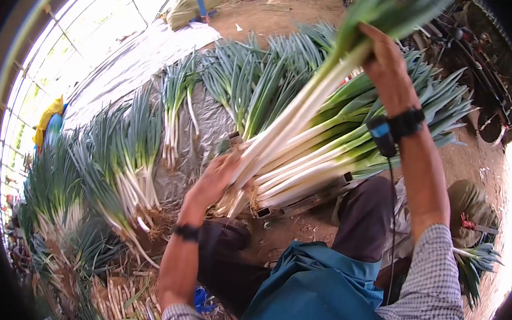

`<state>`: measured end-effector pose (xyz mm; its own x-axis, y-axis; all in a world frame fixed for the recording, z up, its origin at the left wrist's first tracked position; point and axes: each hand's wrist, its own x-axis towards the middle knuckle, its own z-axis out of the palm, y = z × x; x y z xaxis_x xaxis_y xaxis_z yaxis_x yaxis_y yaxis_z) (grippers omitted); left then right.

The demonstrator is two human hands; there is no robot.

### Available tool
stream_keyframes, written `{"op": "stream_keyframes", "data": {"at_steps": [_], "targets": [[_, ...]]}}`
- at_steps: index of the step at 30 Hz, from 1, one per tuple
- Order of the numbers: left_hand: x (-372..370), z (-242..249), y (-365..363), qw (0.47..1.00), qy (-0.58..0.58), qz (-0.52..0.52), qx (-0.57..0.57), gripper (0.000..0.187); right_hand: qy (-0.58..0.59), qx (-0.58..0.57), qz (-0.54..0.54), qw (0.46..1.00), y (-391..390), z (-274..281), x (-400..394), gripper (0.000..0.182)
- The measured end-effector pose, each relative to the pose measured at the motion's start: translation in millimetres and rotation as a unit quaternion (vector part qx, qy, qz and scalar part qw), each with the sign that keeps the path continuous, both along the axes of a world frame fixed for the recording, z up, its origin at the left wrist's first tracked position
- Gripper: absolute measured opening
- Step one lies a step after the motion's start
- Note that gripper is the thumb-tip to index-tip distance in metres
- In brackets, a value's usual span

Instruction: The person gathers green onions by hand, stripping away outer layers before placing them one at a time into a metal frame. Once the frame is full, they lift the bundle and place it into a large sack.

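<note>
A few long green onions (299,113) are held slanting across the view, their white root ends low and their green tops high. My right hand (385,59) is closed round them where the white turns to green. Lower down, my left hand (215,174) grips the white shafts near the roots; some of its fingers are hidden behind them. Just under the held stalks, a pile of green onions (326,155) lies on a low stand (306,203), roots to the left and leaves to the right.
Rows of green onions (133,158) lie on a grey sheet (198,101) at the left. More bundles (243,83) lie beyond. Loose peelings (124,298) cover the lower left ground. Cluttered tools (479,62) stand at the upper right. A cable (391,227) hangs from my right wrist.
</note>
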<state>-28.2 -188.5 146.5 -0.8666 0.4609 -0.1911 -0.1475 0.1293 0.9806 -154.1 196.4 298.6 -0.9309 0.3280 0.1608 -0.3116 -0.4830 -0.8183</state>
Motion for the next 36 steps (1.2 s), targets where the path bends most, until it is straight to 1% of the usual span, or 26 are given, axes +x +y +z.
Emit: {"op": "stream_keyframes", "data": {"at_steps": [2,4,6,7,9,10,11,12,14,15,16,18,20,21,22,23,24,26,27,28,30,31,33,34,35,36], "targets": [[-37.2,-40.3,31.2,0.993,0.025,-0.009,-0.114,0.065,-0.054,-0.028,-0.020,0.998,58.0,-46.0,2.4,0.030],[-58.9,-70.2,63.4,0.977,0.092,-0.001,-0.193,0.072,-0.058,-0.054,-0.073,0.994,87.4,-99.1,7.5,0.032],[-72.6,-85.0,71.2,0.969,0.049,-0.042,-0.239,0.072,-0.102,-0.070,-0.181,0.976,83.5,-134.7,12.0,0.038],[-76.5,-90.9,77.8,0.963,0.027,-0.064,-0.259,0.071,-0.125,-0.086,-0.190,0.970,87.1,-159.2,10.1,0.042],[-68.4,-103.5,87.9,0.951,0.099,-0.008,-0.291,0.069,-0.183,-0.096,-0.216,0.954,87.0,-187.0,13.0,0.047],[-64.1,-107.9,93.8,0.943,0.135,0.020,-0.305,0.068,-0.217,-0.094,-0.235,0.943,73.2,-190.5,18.3,0.047],[-59.1,-88.3,101.7,0.944,0.090,0.008,-0.319,0.059,-0.247,-0.074,-0.238,0.937,59.4,-188.1,24.7,0.049],[-51.9,-85.6,114.0,0.949,0.136,0.022,-0.282,0.055,-0.274,-0.052,-0.241,0.930,47.2,-183.8,29.9,0.050],[-38.7,-84.6,143.3,0.950,0.233,0.052,-0.200,0.046,-0.198,-0.066,-0.241,0.948,46.9,-223.1,18.3,0.053],[-35.9,-82.2,158.5,0.933,0.252,0.005,-0.258,0.043,-0.181,-0.061,-0.220,0.956,45.2,-216.3,22.3,0.053],[-33.5,-86.3,166.4,0.918,0.269,0.016,-0.290,0.045,-0.167,-0.058,-0.196,0.965,47.2,-216.0,27.1,0.054],[-31.3,-101.4,183.7,0.886,0.303,0.032,-0.350,0.047,-0.183,-0.054,-0.053,0.980,66.5,-204.4,47.3,0.043],[-28.1,-118.7,185.0,0.879,0.339,0.044,-0.333,0.047,-0.200,-0.037,0.056,0.978,79.4,-167.1,78.7,0.038],[-28.4,-123.8,183.6,0.875,0.345,0.041,-0.337,0.046,-0.227,0.039,0.083,0.970,82.7,-147.4,94.7,0.037],[-29.9,-126.2,181.9,0.871,0.351,0.039,-0.341,0.045,-0.252,0.114,0.109,0.955,90.0,-132.5,105.8,0.037],[-30.6,-126.3,182.3,0.877,0.340,0.043,-0.336,0.045,-0.288,0.241,0.135,0.917,105.4,-126.8,107.1,0.040],[-31.1,-125.1,184.5,0.884,0.329,0.044,-0.330,0.044,-0.318,0.296,0.135,0.890,116.9,-114.8,110.7,0.034],[-31.8,-127.0,188.1,0.889,0.323,0.049,-0.321,0.042,-0.297,0.447,0.096,0.839,119.7,-80.2,117.2,0.029],[-30.7,-129.4,187.6,0.888,0.327,0.052,-0.318,0.042,-0.229,0.526,0.071,0.816,125.4,-78.5,113.4,0.024],[-29.3,-130.0,186.5,0.887,0.332,0.056,-0.316,0.041,-0.109,0.599,0.016,0.793,125.0,-82.9,106.6,0.022],[-26.0,-127.3,185.2,0.885,0.330,0.067,-0.322,0.042,0.135,0.704,-0.102,0.690,113.2,-105.3,83.6,0.018],[-24.1,-126.9,186.1,0.884,0.334,0.064,-0.322,0.043,0.167,0.760,-0.093,0.621,108.8,-116.1,72.4,0.015],[-26.8,-155.5,182.4,0.863,0.374,0.070,-0.334,0.040,0.264,0.752,0.053,0.602,111.2,-141.8,47.7,0.016],[-30.7,-172.1,186.1,0.862,0.361,0.085,-0.345,0.037,0.217,0.789,0.008,0.575,111.8,-164.9,46.3,0.013],[-37.0,-186.5,180.1,0.857,0.396,0.086,-0.318,0.038,0.167,0.824,-0.033,0.541,112.5,-186.3,45.9,0.014],[-39.9,-180.7,181.8,0.890,0.323,0.084,-0.312,0.038,0.157,0.843,-0.055,0.511,109.4,-189.0,45.8,0.016]]}}
